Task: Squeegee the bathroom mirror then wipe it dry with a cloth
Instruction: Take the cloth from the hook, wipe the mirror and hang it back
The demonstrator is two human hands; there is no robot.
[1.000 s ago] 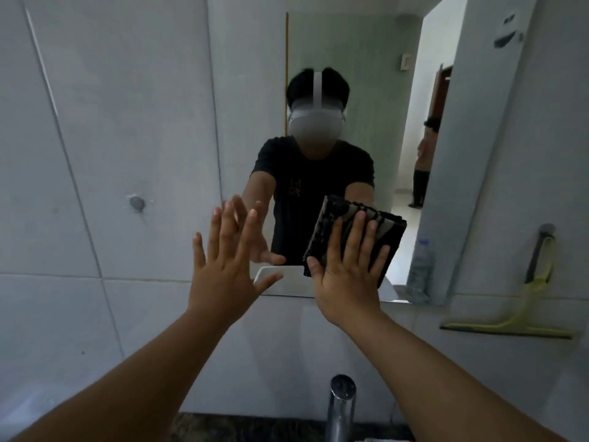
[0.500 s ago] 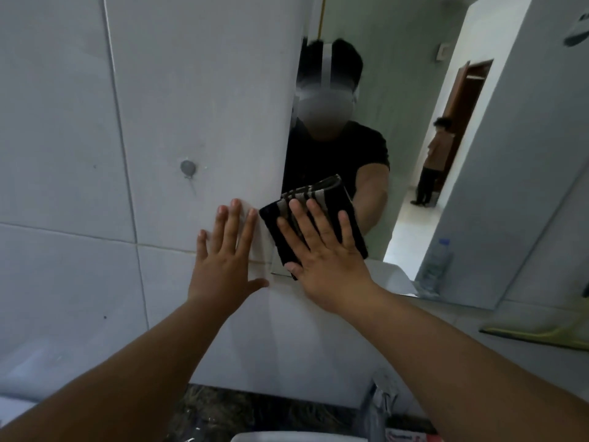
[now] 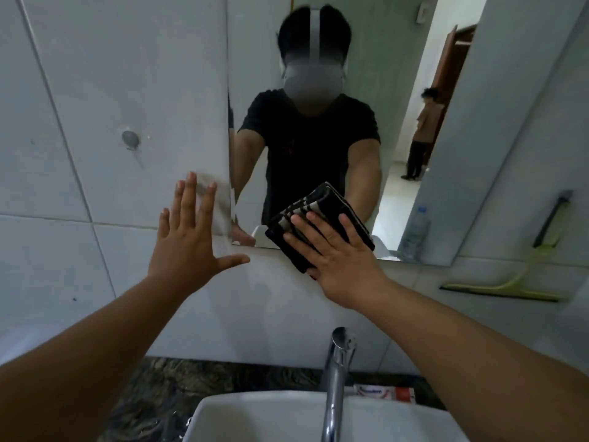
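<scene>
Mirror (image 3: 398, 129): we press a folded black cloth (image 3: 322, 218) flat against its lower edge with our right hand (image 3: 341, 260), fingers straight. Left hand (image 3: 191, 244): spread flat on the tiled wall (image 3: 95, 90). Squeegee (image 3: 510, 282): against the wall, right of the mirror. Tap (image 3: 336, 378) over the sink (image 3: 255, 416).

Both arms outstretched; left hand (image 3: 188, 250) flat, fingers spread; right hand (image 3: 341, 263) flat, fingers straight.
</scene>
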